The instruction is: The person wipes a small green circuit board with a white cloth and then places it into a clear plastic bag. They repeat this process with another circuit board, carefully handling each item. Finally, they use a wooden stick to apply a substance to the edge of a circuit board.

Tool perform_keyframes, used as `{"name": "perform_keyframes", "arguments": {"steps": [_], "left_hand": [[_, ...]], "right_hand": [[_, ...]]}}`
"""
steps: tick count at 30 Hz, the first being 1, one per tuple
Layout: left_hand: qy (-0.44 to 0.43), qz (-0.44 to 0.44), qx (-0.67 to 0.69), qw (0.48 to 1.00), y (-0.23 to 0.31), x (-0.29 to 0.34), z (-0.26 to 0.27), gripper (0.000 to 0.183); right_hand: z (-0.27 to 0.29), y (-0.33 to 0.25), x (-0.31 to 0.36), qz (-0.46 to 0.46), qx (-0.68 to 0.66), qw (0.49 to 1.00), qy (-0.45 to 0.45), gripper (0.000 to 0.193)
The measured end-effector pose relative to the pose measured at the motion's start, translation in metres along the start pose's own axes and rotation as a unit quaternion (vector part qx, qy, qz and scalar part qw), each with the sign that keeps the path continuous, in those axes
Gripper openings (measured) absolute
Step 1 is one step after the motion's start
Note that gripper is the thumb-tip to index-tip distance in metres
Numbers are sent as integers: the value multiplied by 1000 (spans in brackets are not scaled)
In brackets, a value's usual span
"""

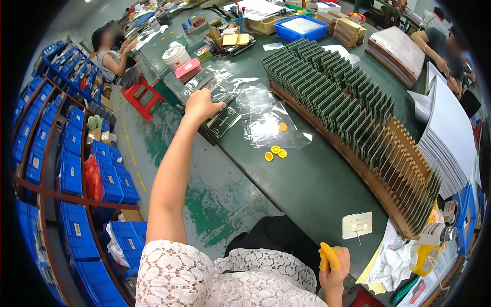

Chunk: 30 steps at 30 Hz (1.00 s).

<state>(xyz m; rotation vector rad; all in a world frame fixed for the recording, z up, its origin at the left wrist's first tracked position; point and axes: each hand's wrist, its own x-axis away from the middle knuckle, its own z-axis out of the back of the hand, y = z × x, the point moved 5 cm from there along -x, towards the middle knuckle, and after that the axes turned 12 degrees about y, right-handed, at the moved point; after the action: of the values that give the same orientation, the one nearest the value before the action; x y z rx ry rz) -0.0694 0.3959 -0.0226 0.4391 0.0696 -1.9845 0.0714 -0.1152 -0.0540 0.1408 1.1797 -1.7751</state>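
Note:
My left hand [203, 106] reaches over the table's left edge, next to a small stack of dark green printed cards [224, 123]. Its thumb sticks out to the right above the cards, and the other fingers are hidden behind the hand. Clear plastic bags [271, 118] lie just right of the cards. Close to my body, my right hand [335, 262] is closed, with yellow finger cots [330, 257] on two fingers; nothing shows between them. A pale card with a small fitting [357, 225] lies on the table beyond it. Several loose yellow finger cots [276, 150] lie near the bags.
A long slotted rack [353, 135] of upright green boards runs along the table [286, 179]. Paper stacks [396, 53] and a blue tray [302, 28] stand behind. Blue bins [71, 169] fill shelves at left. Other people sit at far left and right.

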Motion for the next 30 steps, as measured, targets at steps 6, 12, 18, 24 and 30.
{"name": "perform_keyframes", "arguments": {"steps": [6,12,18,24,30], "left_hand": [[13,0,53,999,-3,-10,4,67],[45,-5,55,997,10,-5,6,73],[47,-28,20,998,20,-5,4,77],[63,-12,137,988,-12,-1,10,79],[-80,44,515,852,72,72,49,75]], "right_hand": [[-1,3,0,-5,-8,1000,-4,26],[-1,3,-1,1,-9,1000,-5,27],[-1,3,0,6,2,1000,6,29],[-4,-2,-2,18,-18,1000,13,29],[-3,-1,-4,19,14,1000,16,31]]}}
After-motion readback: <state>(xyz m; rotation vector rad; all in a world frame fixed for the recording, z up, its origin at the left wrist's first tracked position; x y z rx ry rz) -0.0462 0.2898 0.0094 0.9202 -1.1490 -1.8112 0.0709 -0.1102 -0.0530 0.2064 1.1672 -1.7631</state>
